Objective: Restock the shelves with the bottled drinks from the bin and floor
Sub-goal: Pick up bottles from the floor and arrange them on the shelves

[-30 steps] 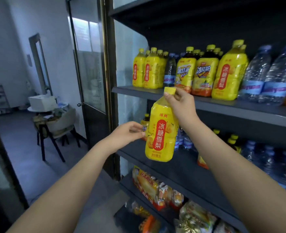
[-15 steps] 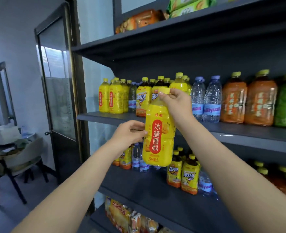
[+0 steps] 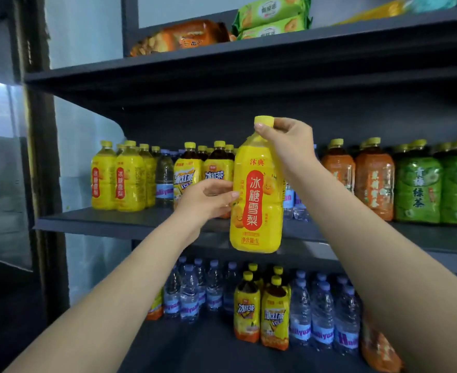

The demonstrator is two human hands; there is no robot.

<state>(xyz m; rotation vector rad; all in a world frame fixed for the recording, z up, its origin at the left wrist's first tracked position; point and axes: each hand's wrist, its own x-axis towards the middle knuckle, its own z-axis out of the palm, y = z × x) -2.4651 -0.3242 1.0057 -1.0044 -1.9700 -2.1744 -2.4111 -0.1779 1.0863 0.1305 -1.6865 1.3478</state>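
Note:
I hold a large yellow pear-drink bottle (image 3: 257, 200) upright in the air in front of the middle shelf (image 3: 92, 223). My right hand (image 3: 289, 141) pinches its yellow cap and neck from the right. My left hand (image 3: 205, 200) grips its body from the left side. The bottle's base hangs just below the shelf's front edge. Matching yellow bottles (image 3: 122, 181) stand at the left end of that shelf.
The middle shelf also carries iced-tea bottles (image 3: 187, 173), water, orange bottles (image 3: 374, 184) and green tea bottles (image 3: 418, 189). The lower shelf (image 3: 208, 345) holds water bottles (image 3: 189, 292) and iced teas. Snack packs (image 3: 270, 20) lie on the top shelf. A door frame (image 3: 41, 157) stands left.
Both hands have raised the yellow bottle from the lower shelf level up to the middle shelf, and my view has tilted upward and closer to the shelves.

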